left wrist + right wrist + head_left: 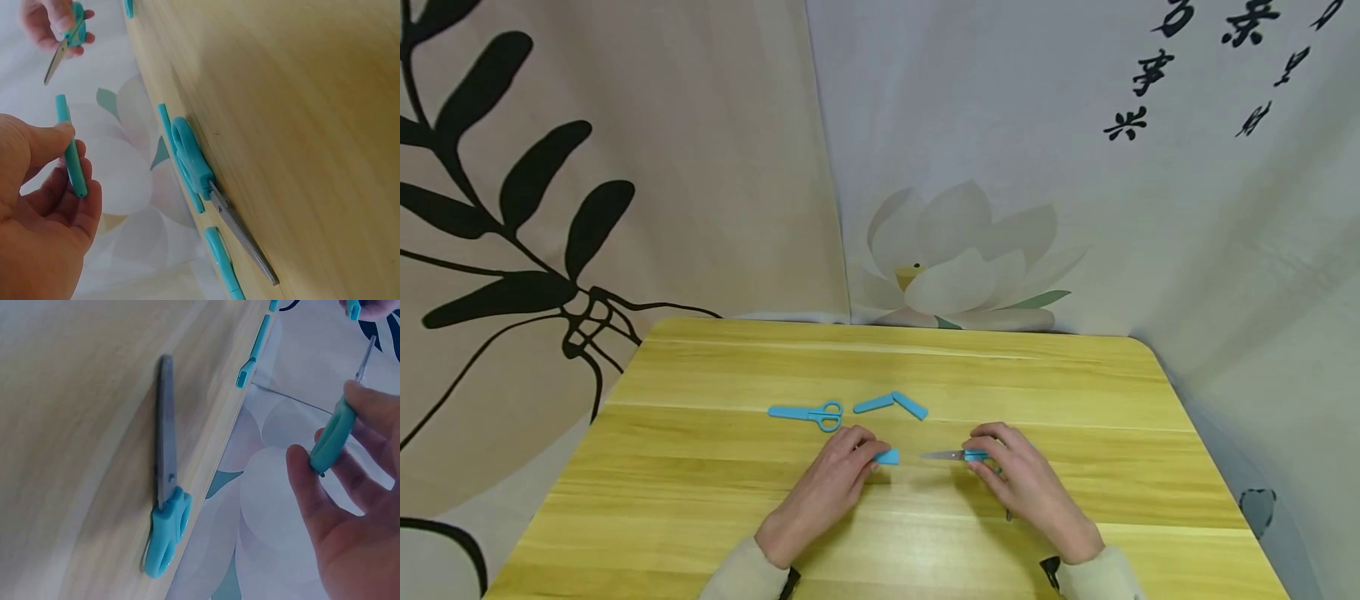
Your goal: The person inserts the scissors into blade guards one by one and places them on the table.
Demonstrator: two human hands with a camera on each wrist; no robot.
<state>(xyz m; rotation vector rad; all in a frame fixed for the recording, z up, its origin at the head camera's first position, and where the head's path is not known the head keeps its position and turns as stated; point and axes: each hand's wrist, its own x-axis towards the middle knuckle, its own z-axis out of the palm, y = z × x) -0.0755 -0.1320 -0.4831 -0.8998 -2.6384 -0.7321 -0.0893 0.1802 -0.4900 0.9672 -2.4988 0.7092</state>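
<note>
In my left hand (842, 458) is a slim blue blade cover (74, 156), pinched between thumb and fingers. My right hand (1018, 471) holds scissors (337, 434) by their blue handles, with the bare metal blades (942, 455) pointing left at the cover across a short gap. A bare-bladed pair of scissors (194, 156) with blue handles lies on the table in the left wrist view. The right wrist view also has bare-bladed scissors (165, 481) on the wood. Under my right hand a dark tip (1008, 514) peeks out, the rest hidden.
Farther back on the wooden table (700, 500), covered scissors (805, 413) lie left of two loose blue covers, one slanting up (873, 403) and one slanting down (910, 406), their ends nearly meeting. Behind the table's far edge hangs a printed curtain (970, 125).
</note>
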